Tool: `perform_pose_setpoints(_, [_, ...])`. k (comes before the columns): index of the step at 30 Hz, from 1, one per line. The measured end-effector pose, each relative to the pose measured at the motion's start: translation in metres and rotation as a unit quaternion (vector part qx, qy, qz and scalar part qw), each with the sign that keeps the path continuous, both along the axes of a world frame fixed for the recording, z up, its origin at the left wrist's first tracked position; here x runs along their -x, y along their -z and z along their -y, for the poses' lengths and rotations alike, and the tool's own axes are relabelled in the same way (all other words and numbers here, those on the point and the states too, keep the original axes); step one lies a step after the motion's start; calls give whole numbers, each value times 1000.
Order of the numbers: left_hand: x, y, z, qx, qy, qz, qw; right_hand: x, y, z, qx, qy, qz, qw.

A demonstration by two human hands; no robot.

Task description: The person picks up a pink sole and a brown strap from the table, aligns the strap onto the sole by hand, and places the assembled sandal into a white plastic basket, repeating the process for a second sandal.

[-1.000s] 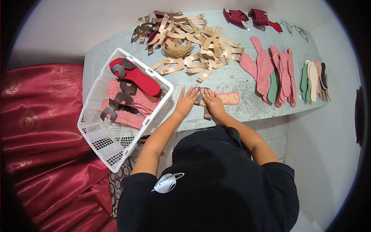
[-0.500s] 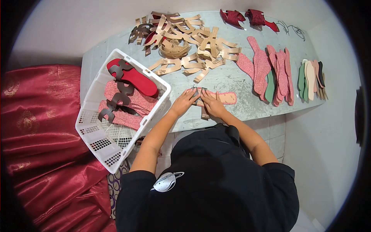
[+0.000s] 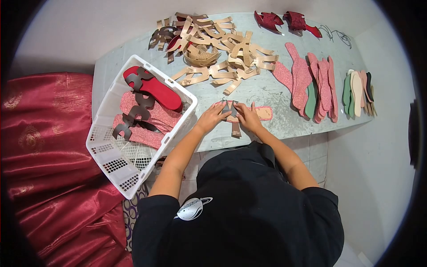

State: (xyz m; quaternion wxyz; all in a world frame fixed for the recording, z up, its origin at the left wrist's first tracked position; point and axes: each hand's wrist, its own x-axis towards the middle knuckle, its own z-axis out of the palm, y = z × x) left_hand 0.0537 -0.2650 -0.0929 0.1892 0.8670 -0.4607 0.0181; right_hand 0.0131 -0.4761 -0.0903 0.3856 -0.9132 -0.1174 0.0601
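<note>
Centrally, shows fingertips [image 3: 225, 110] of the left hand [image 3: 212, 119] and the right hand [image 3: 247, 119] drawn close together, nearly meeting, bent down onto a dark cut-out strap [image 3: 230, 107]; cannot tell whether pinching it or pressing it flat. Holds that strap across a speckled pink insole [image 3: 264, 113], laid flat on the grey table [image 3: 267, 94] near its front edge, just right of a white basket [image 3: 105, 149]. Runs left to right by its long axis, parallel to the table edge, one rounded end pointing right, the other hidden under the hands, so heel or toe unclear. Sends one strap tail [image 3: 235, 130] toward the person, over the edge. Looks, judging by the layout, like an early stretch of the work: only a few strapped soles [image 3: 153, 91] in the basket, against a large heap of loose tan straps [image 3: 222, 49] farther back, plus rows of bare pink insoles [image 3: 311, 82] and green and cream soles [image 3: 353, 91] at right. Leaves this piece apparently unfinished.
</note>
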Motion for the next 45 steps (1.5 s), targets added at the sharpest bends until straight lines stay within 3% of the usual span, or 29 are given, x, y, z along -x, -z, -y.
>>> perform_pose_setpoints(6, [1, 1, 0, -2, -10, 1, 1000, -2, -3, 7, -18, -16, -11, 1000])
perform_pose_setpoints(9, [1, 3, 0, -5, -16, -11, 1000, 4, -7, 21, -63, -84, 47, 993])
perform_pose_setpoints(11, [1, 3, 0, -18, -13, -10, 1000, 12, -24, 32, 80, -166, 62, 981])
perform_pose_setpoints(14, [1, 1, 1, -20, -15, -4, 1000, 20, -26, 41, 81, -219, 80, 969])
perform_pose_setpoints(18, [2, 1, 1, -20, -27, -2, 999, 15, -17, 36, 48, -229, 166, 958])
perform_pose_setpoints(25, [1, -1, 1, -33, -26, -1, 999, 14, -21, 24, 62, -244, 198, 947])
perform_pose_setpoints(27, [1, 0, 0, -25, -25, -16, 999, 14, -22, 21, -1, -237, 186, 953])
perform_pose_setpoints(31, [1, 3, 1, -25, -26, -2, 999, 13, -28, 16, -20, -213, 166, 963])
perform_pose_setpoints(34, [2, 2, 1, -31, -26, 4, 999, 12, -27, 11, -44, -168, 179, 968])
perform_pose_setpoints(37, [4, 0, 1, -45, -31, -2, 998, 8, -22, 9, -48, -53, 139, 988])
perform_pose_setpoints(45, [3, -4, 2, -67, -36, -32, 997, -1, -3, 5, -64, 31, 109, 991])
